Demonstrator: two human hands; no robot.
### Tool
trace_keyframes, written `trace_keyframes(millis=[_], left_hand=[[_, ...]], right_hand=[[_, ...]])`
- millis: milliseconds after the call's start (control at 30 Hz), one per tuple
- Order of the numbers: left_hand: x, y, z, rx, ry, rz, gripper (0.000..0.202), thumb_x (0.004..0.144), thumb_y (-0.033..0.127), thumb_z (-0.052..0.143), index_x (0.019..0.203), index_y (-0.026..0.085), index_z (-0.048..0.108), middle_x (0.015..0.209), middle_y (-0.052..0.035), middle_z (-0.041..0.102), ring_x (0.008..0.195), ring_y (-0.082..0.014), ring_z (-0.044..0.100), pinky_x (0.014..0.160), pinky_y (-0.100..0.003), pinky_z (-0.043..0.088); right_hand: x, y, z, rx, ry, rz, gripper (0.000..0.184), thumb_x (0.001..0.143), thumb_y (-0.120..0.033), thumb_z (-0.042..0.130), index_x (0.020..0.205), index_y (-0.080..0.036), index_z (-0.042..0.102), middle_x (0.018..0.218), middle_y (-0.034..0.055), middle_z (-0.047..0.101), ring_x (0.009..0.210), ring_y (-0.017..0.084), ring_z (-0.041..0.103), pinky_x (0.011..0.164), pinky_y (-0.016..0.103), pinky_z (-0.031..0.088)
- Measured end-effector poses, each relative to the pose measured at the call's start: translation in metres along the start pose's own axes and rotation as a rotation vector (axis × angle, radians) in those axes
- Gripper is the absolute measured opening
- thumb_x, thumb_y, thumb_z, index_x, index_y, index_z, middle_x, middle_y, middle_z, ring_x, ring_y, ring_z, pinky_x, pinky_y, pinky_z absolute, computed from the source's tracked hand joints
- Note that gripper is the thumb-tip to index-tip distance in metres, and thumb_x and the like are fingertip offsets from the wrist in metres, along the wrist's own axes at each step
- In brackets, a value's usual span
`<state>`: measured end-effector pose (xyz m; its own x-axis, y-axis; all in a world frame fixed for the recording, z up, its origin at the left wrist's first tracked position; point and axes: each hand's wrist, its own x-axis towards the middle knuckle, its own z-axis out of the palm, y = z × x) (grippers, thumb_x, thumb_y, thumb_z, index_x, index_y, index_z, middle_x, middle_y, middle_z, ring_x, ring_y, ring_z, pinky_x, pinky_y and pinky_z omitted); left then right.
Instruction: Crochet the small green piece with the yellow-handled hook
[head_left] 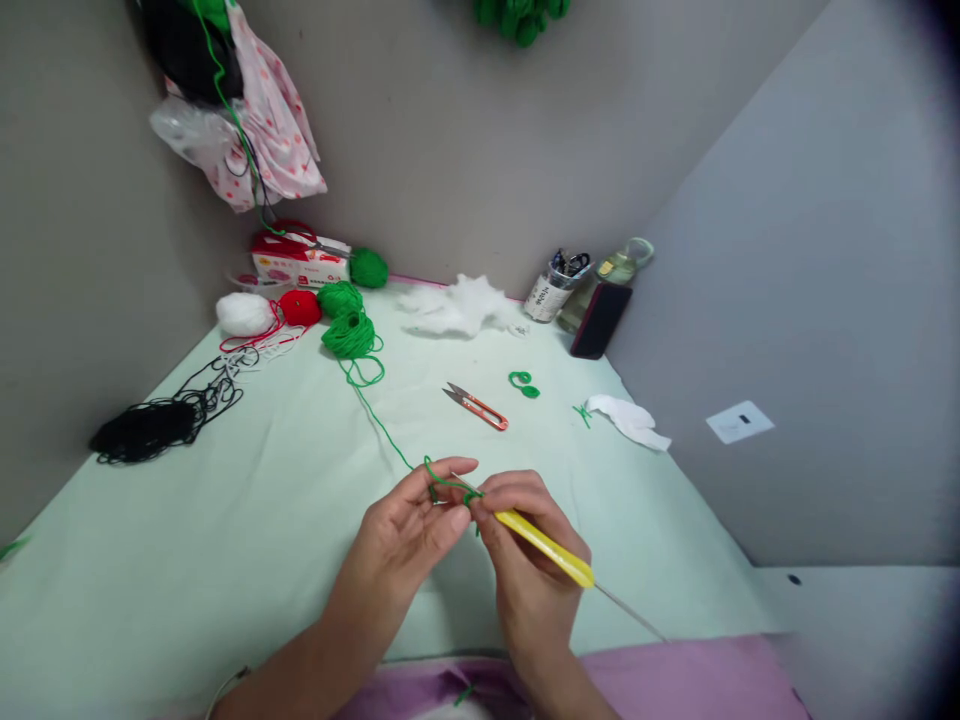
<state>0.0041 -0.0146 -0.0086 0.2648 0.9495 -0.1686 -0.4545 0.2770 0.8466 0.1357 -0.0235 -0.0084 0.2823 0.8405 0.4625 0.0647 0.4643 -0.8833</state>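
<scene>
My right hand is closed around the yellow handle of a crochet hook, whose metal end reaches left toward my other hand. Green yarn runs from a green yarn ball at the back left down to my left hand, looping over its raised index finger. Thumb and fingers of the left hand pinch the yarn beside the hook tip. A small green stitched bit sits between both hands, partly hidden by fingertips.
Orange thread snips and a curled green crochet piece lie ahead. White stuffing, a pen cup and a phone stand farther back. Black yarn lies left; white cloth lies right.
</scene>
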Motion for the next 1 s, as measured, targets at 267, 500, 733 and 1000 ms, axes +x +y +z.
trace_keyframes(millis=[267,500,733,1000], left_hand=[[0.004,-0.001,-0.002,-0.093,0.086,-0.051,0.033,0.082,0.043,0.091,0.108,0.024,0.084,0.089,-0.0021,0.076,0.088,-0.0168,0.068,0.087,-0.028,0.053],[0.004,0.003,-0.006,-0.1,0.032,-0.061,0.036,0.08,0.034,0.094,0.114,0.026,0.084,0.091,-0.0012,0.078,0.09,-0.0158,0.07,0.091,-0.028,0.054],[0.005,0.008,-0.005,-0.089,-0.007,-0.054,0.038,0.081,0.032,0.093,0.117,0.025,0.082,0.089,-0.0013,0.077,0.081,-0.0149,0.07,0.084,-0.029,0.056],[0.006,0.014,-0.008,-0.059,-0.062,-0.073,0.042,0.086,0.032,0.087,0.127,0.024,0.076,0.092,-0.0018,0.072,0.084,-0.0169,0.069,0.087,-0.032,0.054]], right_hand=[[-0.004,0.002,-0.007,-0.028,-0.197,0.076,0.016,0.1,-0.015,0.066,0.105,-0.027,0.076,0.1,0.0036,0.072,0.093,0.018,0.071,0.077,0.03,0.06],[-0.002,0.002,-0.011,-0.026,-0.192,0.028,0.022,0.103,-0.018,0.064,0.109,-0.031,0.08,0.098,0.0019,0.074,0.093,0.014,0.069,0.076,0.024,0.058],[0.002,0.006,-0.014,0.167,-0.173,0.167,0.018,0.101,-0.025,0.071,0.108,-0.035,0.085,0.102,0.0034,0.078,0.093,0.016,0.072,0.072,0.026,0.06],[0.011,0.007,-0.018,0.381,-0.179,0.385,0.014,0.094,-0.039,0.08,0.095,-0.026,0.085,0.091,0.0041,0.081,0.07,0.013,0.07,0.068,0.027,0.06]])
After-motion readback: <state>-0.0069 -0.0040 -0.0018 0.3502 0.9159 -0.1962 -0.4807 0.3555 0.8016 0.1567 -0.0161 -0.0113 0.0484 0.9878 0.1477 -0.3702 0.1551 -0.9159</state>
